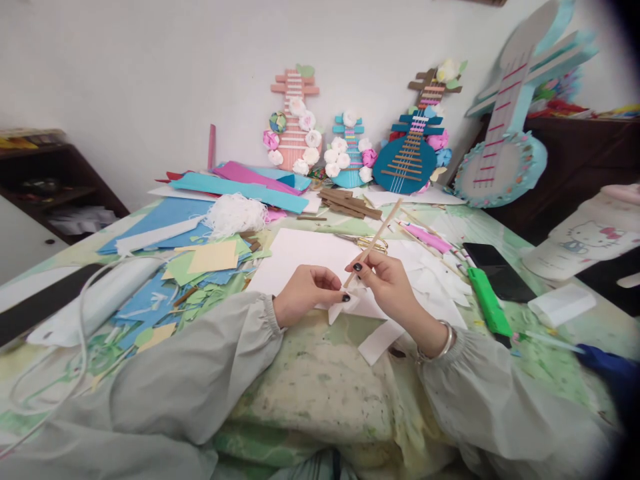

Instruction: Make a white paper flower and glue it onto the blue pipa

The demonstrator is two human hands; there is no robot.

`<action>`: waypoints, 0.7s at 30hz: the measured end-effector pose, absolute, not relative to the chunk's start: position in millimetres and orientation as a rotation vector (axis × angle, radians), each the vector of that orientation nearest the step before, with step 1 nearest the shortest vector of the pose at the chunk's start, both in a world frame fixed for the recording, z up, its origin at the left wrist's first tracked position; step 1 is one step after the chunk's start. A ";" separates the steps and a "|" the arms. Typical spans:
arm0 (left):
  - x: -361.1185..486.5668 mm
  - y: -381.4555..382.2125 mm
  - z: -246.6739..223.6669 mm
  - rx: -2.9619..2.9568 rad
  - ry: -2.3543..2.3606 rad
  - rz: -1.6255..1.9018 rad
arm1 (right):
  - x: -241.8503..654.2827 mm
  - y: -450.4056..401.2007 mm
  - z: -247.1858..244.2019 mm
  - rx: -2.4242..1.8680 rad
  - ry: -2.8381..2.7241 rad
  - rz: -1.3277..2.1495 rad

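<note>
Near the middle of the view, my left hand (309,292) pinches a small piece of white paper (336,309) between thumb and fingers. My right hand (389,283) is closed on a thin wooden stick (383,228), which slants up and to the right; its lower end meets the white paper between my hands. Beneath them lies a large white sheet (295,253). A pair of gold-handled scissors (373,244) rests just behind my right hand. A white paper strip (381,341) lies in front of the sheet, below my right wrist.
Green and yellow paper scraps (215,258) and white string (236,215) lie left. A green tool (489,303), a black phone (497,270) and a white cup (583,233) stand or lie right. Decorated paper instruments, one dark blue (406,163), lean on the wall behind.
</note>
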State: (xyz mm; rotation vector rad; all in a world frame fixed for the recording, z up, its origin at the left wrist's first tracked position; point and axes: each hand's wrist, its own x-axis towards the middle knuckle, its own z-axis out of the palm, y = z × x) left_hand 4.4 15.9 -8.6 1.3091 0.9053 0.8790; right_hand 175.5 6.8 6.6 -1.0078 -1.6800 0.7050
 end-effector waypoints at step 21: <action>1.8 17.7 -9.3 1.256 0.802 0.722 | 177.9 4.7 8.9 -0.934 -1.739 0.744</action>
